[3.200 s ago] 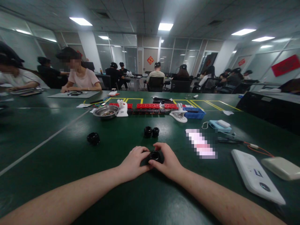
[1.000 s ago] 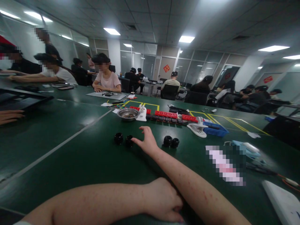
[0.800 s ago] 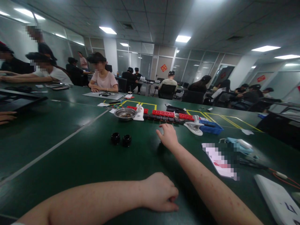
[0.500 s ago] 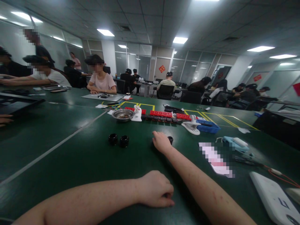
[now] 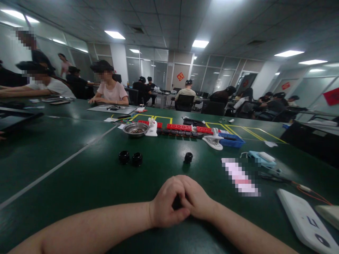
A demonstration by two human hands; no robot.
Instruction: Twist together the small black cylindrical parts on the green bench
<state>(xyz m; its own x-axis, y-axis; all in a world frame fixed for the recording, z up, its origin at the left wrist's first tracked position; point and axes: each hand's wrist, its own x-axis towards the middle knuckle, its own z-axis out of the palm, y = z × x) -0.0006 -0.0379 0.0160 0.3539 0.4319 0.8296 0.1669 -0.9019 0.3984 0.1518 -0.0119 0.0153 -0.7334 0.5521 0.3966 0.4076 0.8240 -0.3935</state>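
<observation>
My left hand and my right hand meet just above the near part of the green table. Both are closed, with the fingers bent and touching each other. A dark gap shows between them, and whether anything small is pinched there is hidden. Beyond my right hand stands a single black ring-like part. Two more of that kind, a left one and another black ring-like part, stand side by side farther left.
A metal bowl of small pieces, red bins, a white stand, a white clip-like holder and a blue tray line the back. A phone-like item and a white device lie right. People sit across the table.
My right hand has come back from beside the single black part to my left hand. That part is now fully visible. My left hand has shifted slightly left and up.
</observation>
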